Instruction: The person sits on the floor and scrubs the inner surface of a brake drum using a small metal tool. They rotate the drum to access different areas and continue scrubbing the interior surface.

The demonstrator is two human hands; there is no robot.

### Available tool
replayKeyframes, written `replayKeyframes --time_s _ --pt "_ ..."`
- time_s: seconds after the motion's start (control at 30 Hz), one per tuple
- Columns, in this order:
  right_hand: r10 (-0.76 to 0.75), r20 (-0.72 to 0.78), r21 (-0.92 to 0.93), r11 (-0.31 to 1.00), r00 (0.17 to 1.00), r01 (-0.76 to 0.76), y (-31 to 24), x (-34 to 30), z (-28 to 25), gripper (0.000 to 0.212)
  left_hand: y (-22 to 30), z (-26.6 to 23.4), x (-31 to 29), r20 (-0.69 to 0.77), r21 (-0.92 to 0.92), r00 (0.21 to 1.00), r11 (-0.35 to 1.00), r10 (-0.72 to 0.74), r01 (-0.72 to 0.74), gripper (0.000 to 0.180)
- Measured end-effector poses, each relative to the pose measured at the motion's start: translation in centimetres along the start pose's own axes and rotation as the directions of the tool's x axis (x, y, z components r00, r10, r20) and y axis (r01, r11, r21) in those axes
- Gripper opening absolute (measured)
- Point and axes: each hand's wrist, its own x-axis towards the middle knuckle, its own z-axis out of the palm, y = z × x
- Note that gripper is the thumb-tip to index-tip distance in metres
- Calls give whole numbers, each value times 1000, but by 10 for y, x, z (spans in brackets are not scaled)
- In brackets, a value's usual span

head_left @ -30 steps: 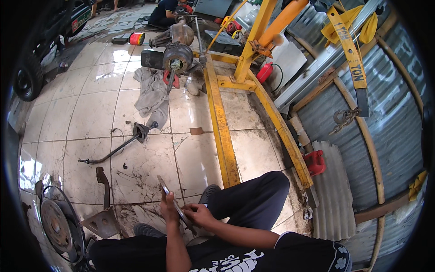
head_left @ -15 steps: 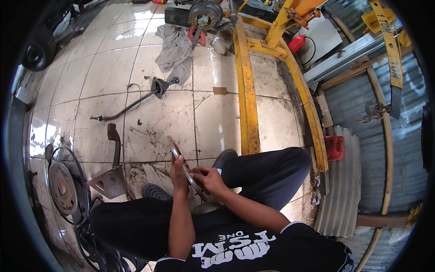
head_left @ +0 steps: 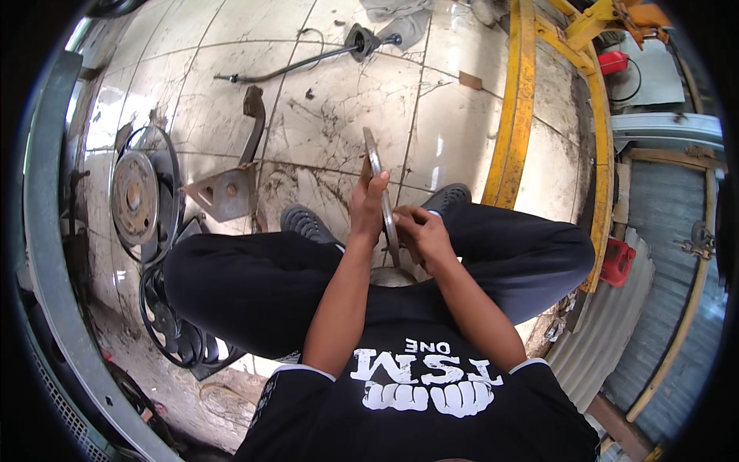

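Note:
A thin flat metal plate (head_left: 388, 212) stands on edge between my hands above my lap, seen almost edge-on. Its full outline cannot be made out. My left hand (head_left: 368, 206) is closed round its left side, thumb lying near the edge. On the other side, my right hand (head_left: 426, 237) has its fingers curled together against the plate's lower right face; whatever they pinch there is hidden. Below the plate, a rounded metallic thing (head_left: 391, 277) shows partly between my legs.
A round rusty disc (head_left: 135, 197) and a pedal-like lever on a bracket (head_left: 231, 189) lie at left, near black fan blades (head_left: 173, 327). Farther off is a long rod with a flange (head_left: 308, 60). Yellow steel legs (head_left: 511, 115) and a red jerrycan (head_left: 616, 262) stand at right.
The view has swung, so floor and parts sit higher and farther right in the picture. The plate stands more upright and edge-on; both hands stay on it.

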Motion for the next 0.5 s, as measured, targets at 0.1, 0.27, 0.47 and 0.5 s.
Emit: replayKeyframes --time_s 0.1,0.27,0.47,0.5 --pt "105 -8 -2 994 994 -105 8 -3 -5 27 0 0 -6 -9 7 1000 1000 -3 3 69" --pt "104 -85 198 976 991 -85 26 1 -13 27 6 1 5 -42 -94 999 995 -26 22 60" --pt "95 -12 222 971 995 -90 10 1 -16 26 21 -3 3 -11 -157 986 974 -165 161 67" --pt "67 -12 190 980 998 -63 11 -1 -12 27 23 -4 0 -21 -166 984 971 -179 173 65"
